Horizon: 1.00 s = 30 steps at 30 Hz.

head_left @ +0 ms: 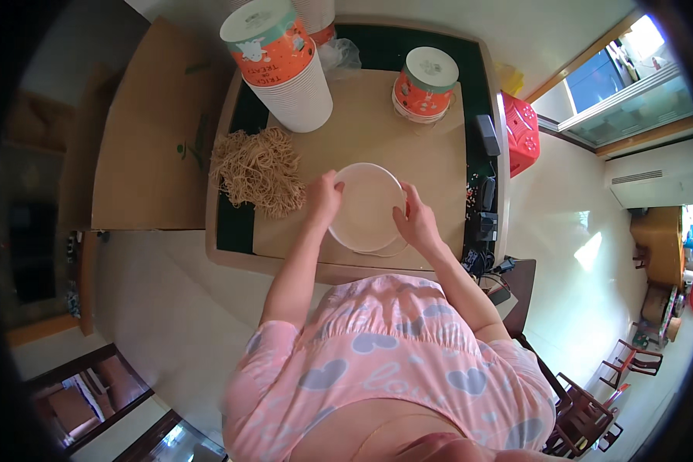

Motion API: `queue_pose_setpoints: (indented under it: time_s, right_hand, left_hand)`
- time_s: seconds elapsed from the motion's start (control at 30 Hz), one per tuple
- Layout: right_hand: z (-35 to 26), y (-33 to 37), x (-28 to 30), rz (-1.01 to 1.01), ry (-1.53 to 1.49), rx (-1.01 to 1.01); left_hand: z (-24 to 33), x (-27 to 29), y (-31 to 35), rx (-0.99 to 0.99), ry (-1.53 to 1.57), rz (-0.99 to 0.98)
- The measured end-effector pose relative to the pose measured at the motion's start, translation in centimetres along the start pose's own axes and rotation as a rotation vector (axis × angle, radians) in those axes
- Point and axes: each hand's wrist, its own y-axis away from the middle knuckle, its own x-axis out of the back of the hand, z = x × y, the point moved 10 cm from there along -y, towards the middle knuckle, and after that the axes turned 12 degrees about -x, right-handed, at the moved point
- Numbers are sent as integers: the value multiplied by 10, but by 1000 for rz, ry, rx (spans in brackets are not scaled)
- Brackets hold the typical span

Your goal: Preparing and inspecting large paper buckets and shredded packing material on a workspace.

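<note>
A white paper bucket (366,206) is between my hands at the near part of the table, its round open mouth facing up and its inside bare. My left hand (325,197) grips the rim on the left, thumb over the edge. On the right side, my right hand (418,219) is closed on the rim, its thumb reaching inside. A thin tan cord (393,252) curves out past the bucket's near edge. To the left lies a tangled heap of tan cords (262,171).
A tall stack of nested orange-and-white paper buckets (281,69) stands at the far left, a crumpled clear plastic bag (340,55) beside it. A shorter bucket stack (425,86) is far right. Black adapters and cables (485,227) line the right edge. A cardboard box (150,138) stands left.
</note>
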Motion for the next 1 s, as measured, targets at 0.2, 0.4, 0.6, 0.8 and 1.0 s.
queue_pose_setpoints:
  time_s: [0.2, 0.4, 0.6, 0.8, 1.0]
  right_hand:
    - [-80, 5, 66, -6, -66, 163]
    - [-130, -2, 132, 77, -122, 325]
    - [-136, -5, 157, 78, -235, 407]
    - [-144, 12, 171, 50, -315, 443]
    - [-149, 28, 188, 133, -324, 506]
  left_hand:
    - [62, 90, 14, 33, 113, 206]
    - [73, 177, 55, 112, 552, 738]
    - [115, 203, 69, -8, 549, 896]
    - [189, 190, 26, -15, 46, 525]
    - [195, 197, 22, -15, 36, 644]
